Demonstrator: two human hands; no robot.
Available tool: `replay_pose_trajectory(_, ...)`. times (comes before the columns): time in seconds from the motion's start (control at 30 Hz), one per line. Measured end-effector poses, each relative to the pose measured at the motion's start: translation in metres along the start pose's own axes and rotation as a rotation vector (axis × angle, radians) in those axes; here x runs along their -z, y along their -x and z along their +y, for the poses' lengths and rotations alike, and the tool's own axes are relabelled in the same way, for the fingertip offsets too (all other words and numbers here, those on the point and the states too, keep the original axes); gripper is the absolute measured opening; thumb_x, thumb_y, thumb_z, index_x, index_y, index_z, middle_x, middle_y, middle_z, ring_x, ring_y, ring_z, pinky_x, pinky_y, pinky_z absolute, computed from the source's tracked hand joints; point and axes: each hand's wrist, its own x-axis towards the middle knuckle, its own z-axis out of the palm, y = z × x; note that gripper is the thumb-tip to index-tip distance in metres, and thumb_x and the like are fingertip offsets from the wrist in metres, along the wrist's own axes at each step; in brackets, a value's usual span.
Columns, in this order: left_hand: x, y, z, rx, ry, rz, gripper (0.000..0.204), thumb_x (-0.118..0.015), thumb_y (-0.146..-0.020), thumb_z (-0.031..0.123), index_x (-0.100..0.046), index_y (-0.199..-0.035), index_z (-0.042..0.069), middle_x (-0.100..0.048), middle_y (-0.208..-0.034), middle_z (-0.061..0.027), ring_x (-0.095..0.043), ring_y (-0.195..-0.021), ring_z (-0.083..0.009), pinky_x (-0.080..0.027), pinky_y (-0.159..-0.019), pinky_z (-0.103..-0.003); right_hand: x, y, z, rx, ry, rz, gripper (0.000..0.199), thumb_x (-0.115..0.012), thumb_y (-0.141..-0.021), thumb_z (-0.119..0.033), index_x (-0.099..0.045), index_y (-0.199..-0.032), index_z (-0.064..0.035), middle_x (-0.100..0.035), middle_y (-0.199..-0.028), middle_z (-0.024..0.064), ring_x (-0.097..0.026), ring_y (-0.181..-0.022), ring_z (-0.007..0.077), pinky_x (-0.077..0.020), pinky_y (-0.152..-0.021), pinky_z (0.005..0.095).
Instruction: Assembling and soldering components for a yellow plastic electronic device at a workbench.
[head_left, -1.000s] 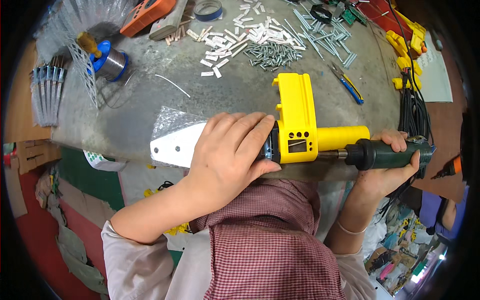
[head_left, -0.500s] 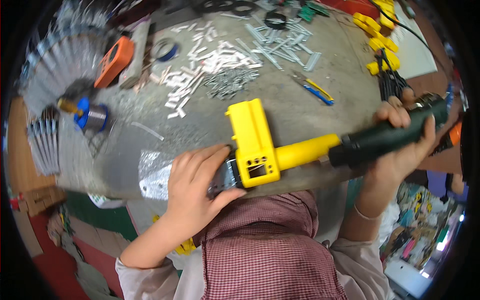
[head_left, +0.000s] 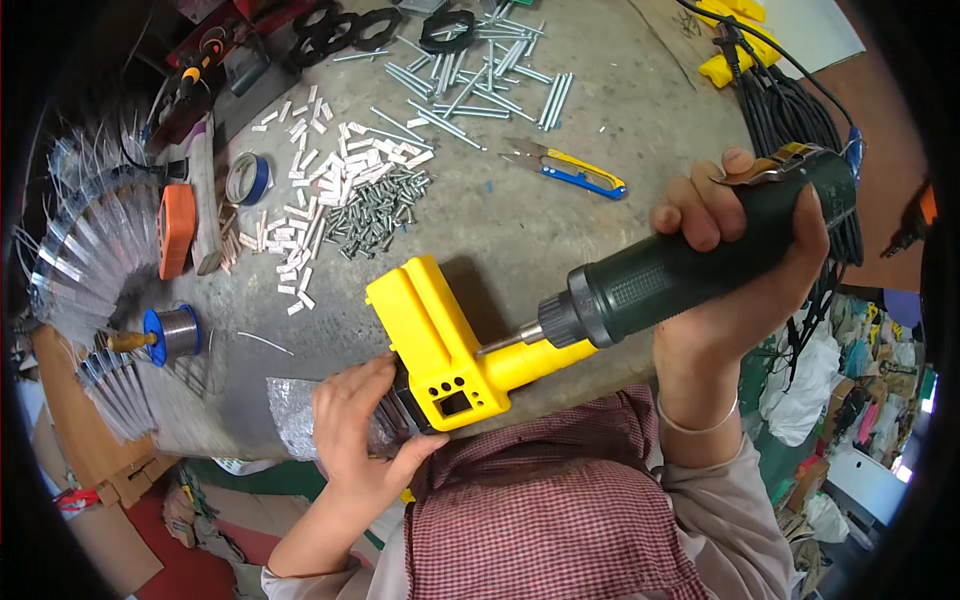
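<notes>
Yellow housing point(head_left: 440, 345) rests on the grey worktop point(head_left: 560, 215), gripped by the left hand point(head_left: 355, 435); the right hand point(head_left: 735, 290) clenches the electric screwdriver point(head_left: 690, 260). Screws point(head_left: 375, 205) lie scattered behind.

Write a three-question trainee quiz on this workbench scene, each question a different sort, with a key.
1. True or false: the right hand holds the dark green power screwdriver.
2. Multiple choice: the left hand grips which thing? A) the yellow plastic housing B) the solder spool C) the snips
3. Fill in: the loose pile of screws lies on the ____.

Key: 1 true; 2 A; 3 table
</notes>
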Motion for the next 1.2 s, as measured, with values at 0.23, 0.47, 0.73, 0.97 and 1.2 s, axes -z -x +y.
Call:
replay_pose_trajectory(0.23, 0.001, -0.001, 0.000, -0.031, -0.004, -0.004, 0.069, -0.083, -0.067, 0.041, -0.058, -0.114, -0.004, -0.063, -0.115, -0.0199, -0.060, -0.097, -0.0353, -0.044, -0.085, -0.044, 0.005, -0.001, 0.003, -0.022, -0.035, 0.002, 0.045, -0.049, -0.093, -0.045, -0.050, -0.102, -0.0006, -0.043, -0.072, -0.0010, -0.045, -0.067, 0.0124, -0.0444, -0.076, 0.0316)
replay_pose_trajectory(0.47, 0.002, -0.003, -0.003, -0.122, -0.012, -0.009, 0.071, -0.082, -0.068, 0.041, -0.058, -0.116, -0.006, -0.064, -0.113, -0.0217, -0.060, -0.094, -0.0366, -0.045, -0.081, -0.047, 0.028, -0.010, 0.012, -0.149, -0.182, -0.016, 0.044, -0.052, -0.090, -0.047, -0.053, -0.097, -0.0037, -0.045, -0.070, -0.0025, -0.046, -0.064, 0.0117, -0.0434, -0.072, 0.0321)
replay_pose_trajectory(0.73, 0.006, -0.005, -0.005, -0.098, 0.025, -0.059, 0.070, -0.080, -0.071, 0.042, -0.058, -0.115, -0.009, -0.064, -0.112, -0.0227, -0.062, -0.096, -0.0358, -0.046, -0.081, -0.047, 0.018, -0.005, 0.012, -0.135, -0.228, -0.104, 0.031, -0.064, -0.089, -0.028, -0.046, -0.098, -0.0044, -0.046, -0.072, -0.0026, -0.048, -0.065, 0.0093, -0.0452, -0.073, 0.0292)
replay_pose_trajectory(0.97, 0.010, -0.007, -0.005, -0.119, 0.043, -0.110, 0.067, -0.079, -0.075, 0.041, -0.058, -0.113, -0.010, -0.062, -0.115, -0.0255, -0.060, -0.098, -0.0369, -0.046, -0.083, -0.048, 0.018, -0.012, 0.009, -0.166, -0.206, -0.100, 0.028, -0.065, -0.088, -0.024, -0.045, -0.096, -0.0059, -0.047, -0.069, -0.0031, -0.051, -0.062, 0.0099, -0.0458, -0.071, 0.0293)
replay_pose_trajectory(1.2, 0.010, -0.006, -0.007, -0.097, 0.015, -0.161, 0.065, -0.078, -0.076, 0.041, -0.059, -0.108, -0.012, -0.061, -0.115, -0.0272, -0.059, -0.096, -0.0376, -0.046, -0.084, -0.048, 0.018, -0.012, 0.012, -0.170, -0.200, -0.090, 0.027, -0.066, -0.086, -0.021, -0.045, -0.096, -0.0063, -0.049, -0.067, -0.0024, -0.052, -0.061, 0.0104, -0.0457, -0.070, 0.0288)
